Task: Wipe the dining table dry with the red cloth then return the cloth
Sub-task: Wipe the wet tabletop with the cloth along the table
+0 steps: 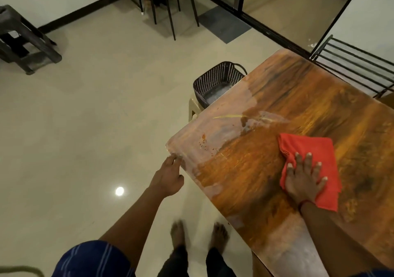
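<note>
Wiping the wet desk [319, 97]
My right hand [302, 180] presses spread flat on the red cloth [313, 148]; my loose left hand [170, 176] touches the corner. I could miss the far wet patch [255, 121].

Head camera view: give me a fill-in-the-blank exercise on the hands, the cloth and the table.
1. The right hand lies flat, fingers spread, on a cloth coloured ____.
2. The left hand touches the dining table at a ____, where two edges meet.
3. The person's feet are ____.
Missing words: red; corner; bare.
</note>
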